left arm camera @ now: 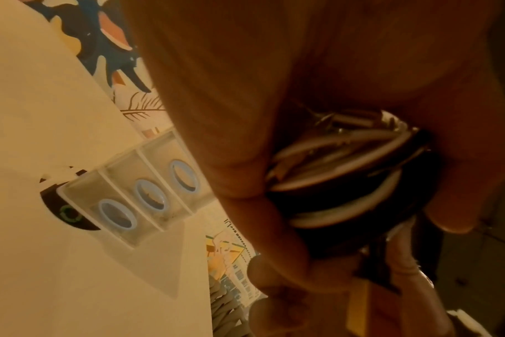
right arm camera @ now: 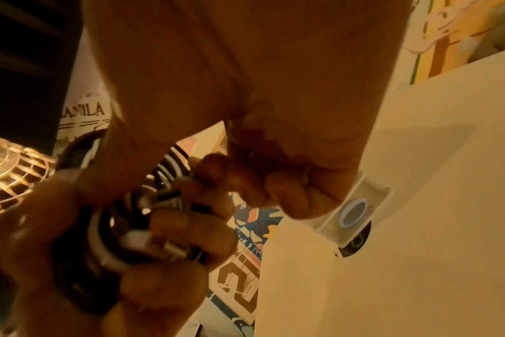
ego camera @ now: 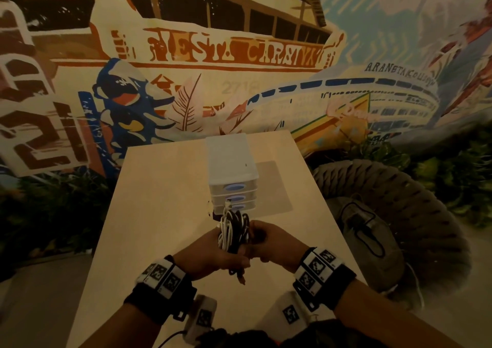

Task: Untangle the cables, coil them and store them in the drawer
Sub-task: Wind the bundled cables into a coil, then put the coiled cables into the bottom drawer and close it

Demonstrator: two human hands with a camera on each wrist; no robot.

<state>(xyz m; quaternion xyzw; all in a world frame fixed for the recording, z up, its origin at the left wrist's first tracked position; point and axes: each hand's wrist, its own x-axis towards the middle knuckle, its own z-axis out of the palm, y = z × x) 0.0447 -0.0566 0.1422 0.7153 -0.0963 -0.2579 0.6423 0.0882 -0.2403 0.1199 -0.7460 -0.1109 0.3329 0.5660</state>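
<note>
A bundle of coiled black and white cables (ego camera: 232, 232) stands upright above the pale table (ego camera: 159, 214). My left hand (ego camera: 217, 252) grips it round the middle, and the loops (left arm camera: 346, 180) sit in the palm. My right hand (ego camera: 259, 237) is curled against the bundle's right side and pinches the strands there. In the right wrist view the cables (right arm camera: 147, 214) and metal plug ends show between both hands' fingers. Just beyond the bundle stands a white three-drawer unit (ego camera: 233, 185) with blue oval handles (left arm camera: 147, 193) and every drawer shut. Its lowest drawer (right arm camera: 358, 212) shows past my right hand.
A black round disc with a green mark (left arm camera: 69, 214) lies under the unit's left corner. A grey woven pouf (ego camera: 386, 209) with a black strap on it sits right of the table. A painted mural wall and plants stand behind. A wire globe lamp (right arm camera: 3, 175) glows at left.
</note>
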